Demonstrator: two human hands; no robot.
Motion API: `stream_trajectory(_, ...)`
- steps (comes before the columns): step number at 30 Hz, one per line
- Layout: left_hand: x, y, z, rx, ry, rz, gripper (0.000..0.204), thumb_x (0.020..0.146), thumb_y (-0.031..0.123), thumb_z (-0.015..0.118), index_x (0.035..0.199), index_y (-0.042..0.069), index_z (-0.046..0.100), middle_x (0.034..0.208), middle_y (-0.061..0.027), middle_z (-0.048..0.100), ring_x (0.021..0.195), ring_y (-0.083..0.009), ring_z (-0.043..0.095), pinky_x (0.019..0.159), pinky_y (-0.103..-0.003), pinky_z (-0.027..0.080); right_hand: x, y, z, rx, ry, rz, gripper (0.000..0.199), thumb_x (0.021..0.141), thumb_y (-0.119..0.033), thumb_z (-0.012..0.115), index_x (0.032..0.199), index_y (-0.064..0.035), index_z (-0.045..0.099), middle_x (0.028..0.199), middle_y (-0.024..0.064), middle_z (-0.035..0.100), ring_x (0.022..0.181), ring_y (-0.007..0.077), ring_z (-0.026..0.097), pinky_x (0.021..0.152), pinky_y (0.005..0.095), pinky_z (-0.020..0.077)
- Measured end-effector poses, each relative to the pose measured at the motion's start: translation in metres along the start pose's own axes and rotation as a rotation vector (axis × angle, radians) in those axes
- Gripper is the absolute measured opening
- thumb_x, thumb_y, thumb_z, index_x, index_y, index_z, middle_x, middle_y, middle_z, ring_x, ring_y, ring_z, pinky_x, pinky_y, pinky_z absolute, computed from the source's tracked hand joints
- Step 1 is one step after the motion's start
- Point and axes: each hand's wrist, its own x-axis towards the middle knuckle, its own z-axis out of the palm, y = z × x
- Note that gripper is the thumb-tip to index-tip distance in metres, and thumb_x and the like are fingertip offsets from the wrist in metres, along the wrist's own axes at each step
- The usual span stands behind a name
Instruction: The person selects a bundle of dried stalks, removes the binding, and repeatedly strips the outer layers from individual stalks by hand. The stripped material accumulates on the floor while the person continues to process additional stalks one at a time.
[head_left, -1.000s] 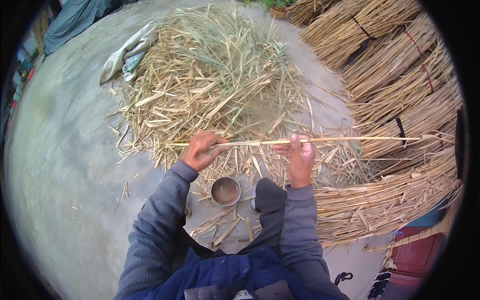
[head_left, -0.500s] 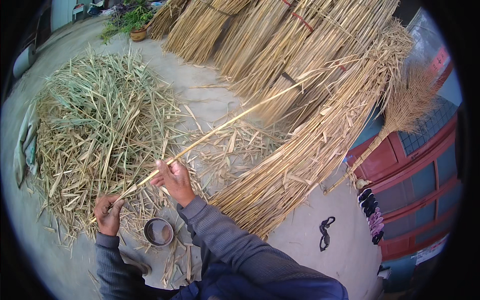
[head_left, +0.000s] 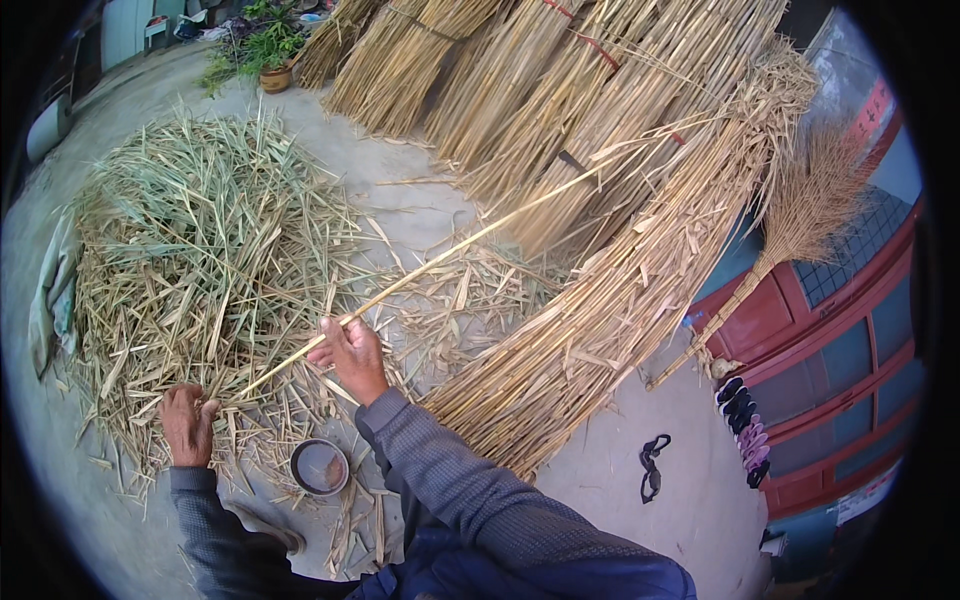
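Observation:
A long, thin yellow reed stalk (head_left: 440, 262) slants from the lower left up toward the standing bundles. My right hand (head_left: 352, 358) is closed around it near its lower end, thumb on top. Just left of that end, apart from the stalk, my left hand (head_left: 188, 425) has its thumb away from its bent fingers, and I see nothing held in it. Below both hands spreads a heap of stripped green and tan leaves (head_left: 210, 240). To the right lies a thick layer of reed stalks (head_left: 600, 330) with dry leaves among them.
Tied reed bundles (head_left: 560, 110) lean at the back. A small round bowl (head_left: 319, 467) sits by my feet. Farther right are black straps (head_left: 652, 468), a twig broom (head_left: 810, 215), a row of shoes (head_left: 742, 430) and a red door frame (head_left: 830, 370). A potted plant (head_left: 275, 78) stands far back.
My left hand has come off the stalk's lower end and moved left. A pale leaf piece near that end no longer shows on the stalk. My right hand stays on it.

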Motion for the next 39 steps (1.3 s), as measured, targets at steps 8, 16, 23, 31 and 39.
stream_trajectory(8,0.006,0.050,0.023,-0.077,-0.023,0.288,0.019,0.074,0.018,0.077,0.084,0.008,0.065,0.074,-0.0058,0.064,0.071,-0.0265,0.059,0.073,-0.040,0.042,-0.007,0.005,-0.005,0.042,0.034,0.000,0.034,0.100,-0.034,0.057,0.099,-0.0005,0.054,0.078,0.0082,0.066,0.064,0.0119,0.068,0.053,0.0205,0.0526)
stream_trajectory(16,-0.015,0.033,0.045,-0.006,-0.142,0.323,0.024,0.070,0.021,0.079,0.075,0.010,0.058,0.070,-0.0062,0.062,0.070,-0.0287,0.060,0.070,-0.043,0.043,-0.008,-0.012,-0.071,0.002,0.078,0.031,0.040,0.097,-0.037,0.062,0.104,-0.0002,0.051,0.085,0.0119,0.068,0.067,0.0143,0.068,0.057,0.0225,0.0526)
stream_trajectory(23,-0.032,0.021,0.055,0.043,-0.238,0.297,0.027,0.066,0.023,0.079,0.074,0.011,0.057,0.066,-0.0088,0.061,0.067,-0.0282,0.062,0.074,-0.044,0.042,-0.006,-0.029,-0.132,-0.054,0.252,0.092,0.039,0.095,-0.036,0.066,0.103,-0.0010,0.052,0.085,0.0116,0.068,0.068,0.0154,0.068,0.058,0.0227,0.0519)
stream_trajectory(31,-0.046,-0.021,0.065,0.175,-0.257,0.237,0.026,0.064,0.020,0.079,0.072,0.009,0.056,0.066,-0.0110,0.062,0.068,-0.0309,0.062,0.073,-0.048,0.043,-0.001,-0.014,-0.121,-0.027,0.131,0.101,0.038,0.095,-0.032,0.066,0.106,0.0022,0.053,0.086,0.0113,0.068,0.071,0.0167,0.069,0.058,0.0230,0.0526)
stream_trajectory(39,-0.085,-0.110,0.034,0.271,-0.284,-0.026,0.023,0.058,0.016,0.079,0.075,0.013,0.062,0.063,-0.0083,0.062,0.067,-0.0317,0.063,0.075,-0.052,0.044,-0.013,0.016,-0.069,0.164,-0.010,0.288,0.034,0.094,-0.026,0.068,0.109,-0.0015,0.049,0.089,0.0127,0.065,0.078,0.0192,0.070,0.062,0.0255,0.0562)
